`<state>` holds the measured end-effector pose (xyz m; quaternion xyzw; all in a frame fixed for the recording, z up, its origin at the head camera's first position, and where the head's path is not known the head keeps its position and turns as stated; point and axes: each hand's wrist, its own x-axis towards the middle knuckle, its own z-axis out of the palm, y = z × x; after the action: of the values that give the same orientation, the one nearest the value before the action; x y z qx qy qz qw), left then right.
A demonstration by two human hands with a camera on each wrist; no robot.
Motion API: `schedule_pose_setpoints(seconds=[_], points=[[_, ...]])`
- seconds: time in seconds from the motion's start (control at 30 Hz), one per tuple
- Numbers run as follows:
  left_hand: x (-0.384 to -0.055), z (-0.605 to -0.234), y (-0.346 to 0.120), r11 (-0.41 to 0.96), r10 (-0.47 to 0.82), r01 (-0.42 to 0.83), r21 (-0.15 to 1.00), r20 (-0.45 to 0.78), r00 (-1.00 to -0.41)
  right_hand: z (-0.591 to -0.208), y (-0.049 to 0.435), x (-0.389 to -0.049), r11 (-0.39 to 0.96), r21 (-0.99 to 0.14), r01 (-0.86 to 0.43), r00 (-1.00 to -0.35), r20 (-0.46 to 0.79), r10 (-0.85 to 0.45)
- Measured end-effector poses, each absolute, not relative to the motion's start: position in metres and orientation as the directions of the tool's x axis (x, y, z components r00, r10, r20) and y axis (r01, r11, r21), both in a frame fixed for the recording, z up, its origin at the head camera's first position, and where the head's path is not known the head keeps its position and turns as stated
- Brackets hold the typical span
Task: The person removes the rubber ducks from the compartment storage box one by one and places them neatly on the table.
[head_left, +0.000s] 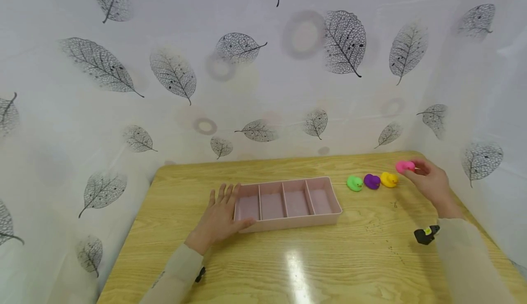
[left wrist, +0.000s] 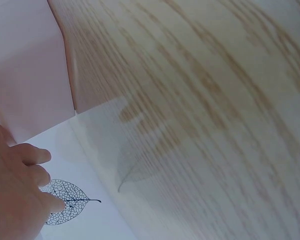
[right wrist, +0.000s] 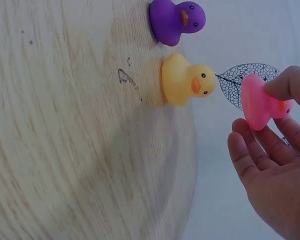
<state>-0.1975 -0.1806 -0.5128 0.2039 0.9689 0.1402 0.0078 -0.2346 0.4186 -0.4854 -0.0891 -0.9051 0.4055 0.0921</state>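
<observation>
My right hand (head_left: 431, 182) pinches a pink rubber duck (right wrist: 260, 101) between thumb and fingers, held off the table in the right wrist view. Beside it on the table stand a yellow rubber duck (head_left: 389, 180), a purple rubber duck (head_left: 372, 181) and a green rubber duck (head_left: 354, 183) in a row. My left hand (head_left: 220, 214) rests at the left end of a pink divided tray (head_left: 296, 223), its fingers spread and fairly straight, the thumb along the front edge. No objects show in the tray's compartments. The left wrist view shows the fingers (left wrist: 37, 175) only partly, beside the tray's wall.
The wooden table (head_left: 255, 263) has a light glare near its front. A white curtain (head_left: 271, 89) with a leaf print stands behind it and along both sides. The ducks are to the right of the tray, near the table's back right corner.
</observation>
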Motion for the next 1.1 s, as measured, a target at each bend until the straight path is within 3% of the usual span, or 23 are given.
schedule_pose_setpoints(seconds=[0.67, 0.9, 1.1], points=[[-0.197, -0.512, -0.181, 0.876, 0.392, 0.384, 0.291, 0.03, -0.919, -0.51, 0.44, -0.234, 0.677, -0.732, 0.082, -0.956, 0.135, 0.262], [-0.198, -0.514, -0.181, 0.875, 0.402, 0.399, 0.273, 0.05, -0.914, -0.518, 0.444, -0.232, 0.684, -0.721, 0.11, -0.982, 0.027, 0.187], [-0.199, -0.515, -0.182, 0.875, 0.402, 0.4, 0.274, 0.05, -0.914, -0.524, 0.445, -0.236, 0.709, -0.693, 0.133, -0.981, 0.012, 0.196]])
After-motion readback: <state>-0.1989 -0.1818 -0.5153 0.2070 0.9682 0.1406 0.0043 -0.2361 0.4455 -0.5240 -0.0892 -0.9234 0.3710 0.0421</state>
